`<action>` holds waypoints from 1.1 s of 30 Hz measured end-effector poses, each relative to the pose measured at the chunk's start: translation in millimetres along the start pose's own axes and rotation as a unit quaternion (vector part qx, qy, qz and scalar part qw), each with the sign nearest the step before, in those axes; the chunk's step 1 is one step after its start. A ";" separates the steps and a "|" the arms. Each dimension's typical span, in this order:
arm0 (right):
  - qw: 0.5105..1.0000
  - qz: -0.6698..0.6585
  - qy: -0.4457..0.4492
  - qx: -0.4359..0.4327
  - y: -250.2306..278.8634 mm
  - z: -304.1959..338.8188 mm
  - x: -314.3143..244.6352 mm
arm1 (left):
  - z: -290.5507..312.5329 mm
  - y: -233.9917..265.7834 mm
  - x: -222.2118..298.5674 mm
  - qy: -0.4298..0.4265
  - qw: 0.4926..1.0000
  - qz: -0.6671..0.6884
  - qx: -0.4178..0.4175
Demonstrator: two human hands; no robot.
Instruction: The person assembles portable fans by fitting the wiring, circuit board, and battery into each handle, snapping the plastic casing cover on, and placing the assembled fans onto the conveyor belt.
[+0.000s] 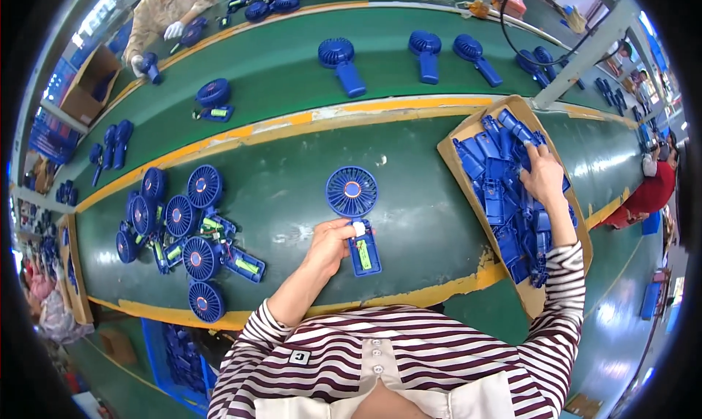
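In my left hand [330, 248] is a blue handheld fan [352, 191], its round grille pointing away from me. The fan's handle is without its cover, so a green battery [365, 255] shows inside; my thumb and fingers pinch the neck around a small white part. My right hand [544, 175] reaches into a cardboard box [468, 183] of loose blue plastic handle covers [494, 199]. Its thumb and forefinger are apart and touch the covers, close to one long cover [516, 126] at the far end.
A pile of open-handled fans [180, 214] lies left on the green bench. Beyond a yellow-edged rail runs a green belt [278, 75] carrying spaced fans [340, 64]. A co-worker [164, 13] in white gloves handles fans across it. A blue crate [157, 353] stands below left; a metal post [585, 46] rises behind the box.
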State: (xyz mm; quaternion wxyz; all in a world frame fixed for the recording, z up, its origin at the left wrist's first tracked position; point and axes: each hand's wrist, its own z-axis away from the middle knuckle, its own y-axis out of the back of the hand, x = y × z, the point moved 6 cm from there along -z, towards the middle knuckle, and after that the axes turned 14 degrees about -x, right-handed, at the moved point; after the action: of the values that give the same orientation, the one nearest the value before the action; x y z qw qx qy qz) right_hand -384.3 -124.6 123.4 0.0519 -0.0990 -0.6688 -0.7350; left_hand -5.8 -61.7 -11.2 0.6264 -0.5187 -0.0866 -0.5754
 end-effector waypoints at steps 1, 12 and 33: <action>0.997 -0.060 0.032 0.031 17.2 7.3 -19.3 | -1.8 2.2 -1.3 -0.001 1.000 0.001 0.005; 0.700 -0.674 0.200 0.125 -27.8 47.3 -189.4 | -3.0 2.7 -0.6 0.002 1.000 0.022 0.000; 0.925 -0.341 0.151 -0.080 -9.5 95.2 -216.9 | 5.4 -2.6 -7.6 0.004 0.998 0.062 0.014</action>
State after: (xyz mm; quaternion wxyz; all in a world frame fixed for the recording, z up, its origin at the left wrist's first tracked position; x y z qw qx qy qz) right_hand -167.6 -41.2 75.7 -0.1097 0.2429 -0.5852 -0.7658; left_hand -7.7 -52.4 -12.7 0.6681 -0.5124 -0.0597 -0.5362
